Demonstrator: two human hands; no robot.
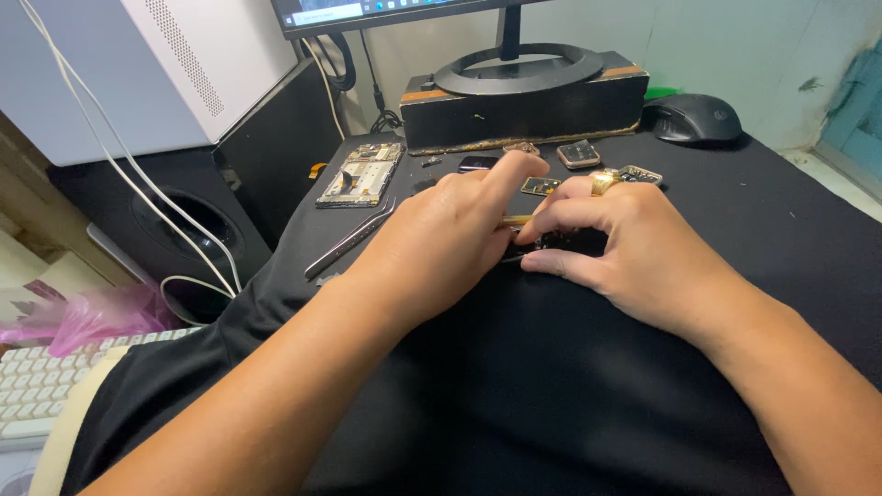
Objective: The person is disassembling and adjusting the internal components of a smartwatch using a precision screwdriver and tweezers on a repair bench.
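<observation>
Dark small device part (pixel 560 244) under both hands: left fingers (pixel 501 179) pinch a thin yellow tool (pixel 514 220), right fingers (pixel 560 264) pin it; steady pressure seems wise.

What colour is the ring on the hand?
The ring on the right hand is gold. The head view shows it plainly.

I saw a black cloth (pixel 551 386), gold ring (pixel 604 182), black mouse (pixel 694 118), pink bag (pixel 92 317), white keyboard (pixel 37 386), silver tweezers (pixel 349 241), white cables (pixel 119 165).
</observation>
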